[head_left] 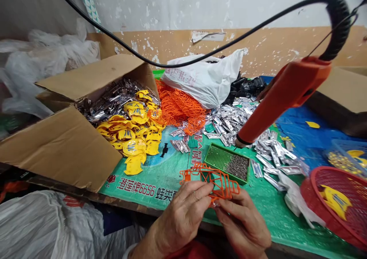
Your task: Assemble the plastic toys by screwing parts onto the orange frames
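Note:
My left hand (183, 213) and my right hand (243, 224) are both closed on an orange plastic lattice piece (212, 178) at the near table edge. The fingers pinch its lower edge, and something small and silvery shows between them. Just beyond the piece lies a green tray (218, 156) holding a heap of small dark screws (237, 167). An orange electric screwdriver (275, 98) hangs on a black cord, its tip just above the tray's far right corner.
An open cardboard box (65, 144) on the left spills yellow plastic parts (134, 133) and silver pieces. A pile of orange lattices (177, 106), a white bag (206, 79), scattered silver packets (269, 148) and a red basket (335, 201) lie around.

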`<state>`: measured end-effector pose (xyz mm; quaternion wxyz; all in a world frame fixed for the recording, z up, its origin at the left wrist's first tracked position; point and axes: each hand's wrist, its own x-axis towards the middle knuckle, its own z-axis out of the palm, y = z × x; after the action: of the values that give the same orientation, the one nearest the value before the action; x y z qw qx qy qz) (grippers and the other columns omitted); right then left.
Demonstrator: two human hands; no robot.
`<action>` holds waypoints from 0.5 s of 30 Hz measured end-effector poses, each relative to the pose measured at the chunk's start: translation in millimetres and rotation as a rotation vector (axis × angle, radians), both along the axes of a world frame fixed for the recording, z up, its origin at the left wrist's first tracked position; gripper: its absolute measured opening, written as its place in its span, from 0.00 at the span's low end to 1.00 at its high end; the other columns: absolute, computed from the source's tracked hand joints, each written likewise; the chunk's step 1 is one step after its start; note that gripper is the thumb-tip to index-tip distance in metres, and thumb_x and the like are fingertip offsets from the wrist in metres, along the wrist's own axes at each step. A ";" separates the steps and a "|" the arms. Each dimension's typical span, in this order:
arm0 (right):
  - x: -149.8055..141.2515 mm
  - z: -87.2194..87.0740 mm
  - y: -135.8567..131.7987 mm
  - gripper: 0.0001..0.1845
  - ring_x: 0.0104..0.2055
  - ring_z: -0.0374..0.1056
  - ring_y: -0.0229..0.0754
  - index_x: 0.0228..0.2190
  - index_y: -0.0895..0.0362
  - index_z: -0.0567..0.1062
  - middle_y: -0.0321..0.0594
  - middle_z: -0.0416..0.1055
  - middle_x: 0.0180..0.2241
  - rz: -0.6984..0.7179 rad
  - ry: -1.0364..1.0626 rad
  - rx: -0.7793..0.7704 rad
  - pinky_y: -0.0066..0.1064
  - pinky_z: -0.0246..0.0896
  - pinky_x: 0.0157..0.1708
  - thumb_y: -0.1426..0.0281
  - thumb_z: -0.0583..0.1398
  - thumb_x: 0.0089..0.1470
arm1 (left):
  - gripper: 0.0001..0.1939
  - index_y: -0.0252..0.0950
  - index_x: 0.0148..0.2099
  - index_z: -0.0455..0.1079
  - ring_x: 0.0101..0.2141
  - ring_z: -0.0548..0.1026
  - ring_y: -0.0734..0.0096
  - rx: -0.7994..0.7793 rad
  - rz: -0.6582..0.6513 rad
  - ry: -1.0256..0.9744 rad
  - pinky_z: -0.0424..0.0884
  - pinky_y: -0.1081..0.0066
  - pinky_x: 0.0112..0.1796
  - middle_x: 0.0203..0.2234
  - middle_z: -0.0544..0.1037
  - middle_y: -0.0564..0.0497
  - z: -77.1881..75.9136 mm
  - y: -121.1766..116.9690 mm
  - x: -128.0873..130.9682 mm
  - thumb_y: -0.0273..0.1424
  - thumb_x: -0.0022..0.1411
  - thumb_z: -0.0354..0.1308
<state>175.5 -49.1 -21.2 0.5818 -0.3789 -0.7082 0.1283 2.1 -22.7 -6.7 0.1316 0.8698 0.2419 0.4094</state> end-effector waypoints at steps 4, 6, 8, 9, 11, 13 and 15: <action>0.1 -0.2 -1.3 0.23 0.39 0.70 0.37 0.44 0.55 0.73 0.40 0.69 0.39 0.001 -0.009 -0.007 0.27 0.70 0.34 0.88 0.60 0.48 | 0.15 0.29 0.51 0.62 0.52 0.69 0.59 0.004 0.003 0.002 0.72 0.57 0.49 0.49 0.74 0.37 0.3 -0.4 0.6 0.17 0.62 0.50; 0.2 -0.7 -1.9 0.22 0.39 0.69 0.37 0.43 0.55 0.73 0.40 0.69 0.39 -0.003 -0.002 -0.015 0.27 0.69 0.34 0.87 0.60 0.48 | 0.15 0.29 0.51 0.62 0.52 0.69 0.59 0.011 0.002 -0.003 0.72 0.57 0.48 0.49 0.74 0.37 0.5 0.3 1.2 0.17 0.62 0.49; -0.1 -0.5 -1.7 0.21 0.39 0.70 0.38 0.42 0.55 0.73 0.41 0.69 0.39 -0.010 0.009 -0.023 0.28 0.69 0.34 0.87 0.60 0.48 | 0.15 0.29 0.51 0.62 0.51 0.70 0.59 0.017 -0.001 -0.005 0.72 0.56 0.47 0.48 0.75 0.37 1.2 1.3 1.7 0.17 0.62 0.49; -0.5 0.0 -1.4 0.21 0.39 0.70 0.38 0.42 0.55 0.73 0.41 0.70 0.38 -0.016 0.010 -0.026 0.29 0.69 0.34 0.86 0.60 0.49 | 0.14 0.28 0.51 0.62 0.50 0.70 0.59 0.022 -0.002 -0.006 0.73 0.57 0.47 0.47 0.75 0.37 1.9 1.7 1.9 0.17 0.62 0.49; -1.7 2.0 -0.5 0.20 0.36 0.69 0.39 0.43 0.53 0.73 0.40 0.70 0.36 -0.062 -0.025 -0.020 0.30 0.69 0.31 0.83 0.60 0.50 | 0.14 0.29 0.50 0.63 0.48 0.71 0.60 0.041 0.004 0.001 0.73 0.57 0.45 0.46 0.76 0.37 3.9 2.5 2.1 0.18 0.62 0.49; -3.6 5.0 -0.4 0.17 0.31 0.67 0.38 0.43 0.53 0.74 0.39 0.68 0.32 -0.185 -0.148 0.009 0.28 0.66 0.27 0.79 0.59 0.53 | 0.14 0.29 0.50 0.63 0.46 0.73 0.61 0.067 0.022 0.013 0.74 0.57 0.44 0.45 0.77 0.37 6.6 3.0 2.0 0.18 0.63 0.49; -5.7 8.5 -1.6 0.12 0.27 0.63 0.37 0.41 0.54 0.76 0.39 0.64 0.27 -0.350 -0.330 0.061 0.27 0.62 0.23 0.75 0.58 0.56 | 0.13 0.29 0.50 0.64 0.45 0.73 0.61 0.085 0.039 0.034 0.74 0.57 0.44 0.44 0.77 0.37 9.5 3.5 2.0 0.18 0.63 0.48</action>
<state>169.7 -50.7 -12.7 0.4826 -0.4940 -0.7207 -0.0599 4.0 -19.2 2.8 0.0824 0.8765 0.2434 0.4070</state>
